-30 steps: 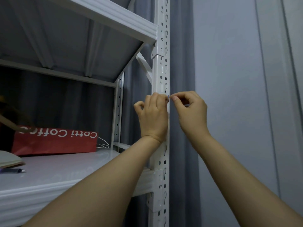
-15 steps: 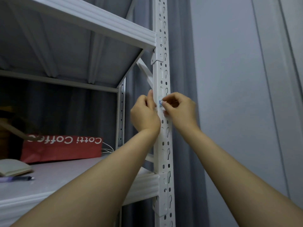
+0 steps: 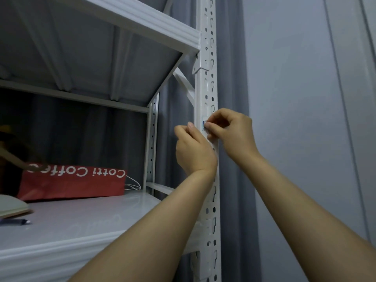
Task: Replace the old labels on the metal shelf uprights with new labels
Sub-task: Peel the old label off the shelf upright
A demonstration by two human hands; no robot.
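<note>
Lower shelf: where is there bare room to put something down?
The lower shelf is bare from the red bag forward to its front edge, and right toward the upright. Its left end is crowded: a notebook and a pen. Both hands crowd the upright at the label.

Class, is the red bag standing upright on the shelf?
No. The red bag lies on its side on the shelf, so its white lettering reads upside down.
</note>
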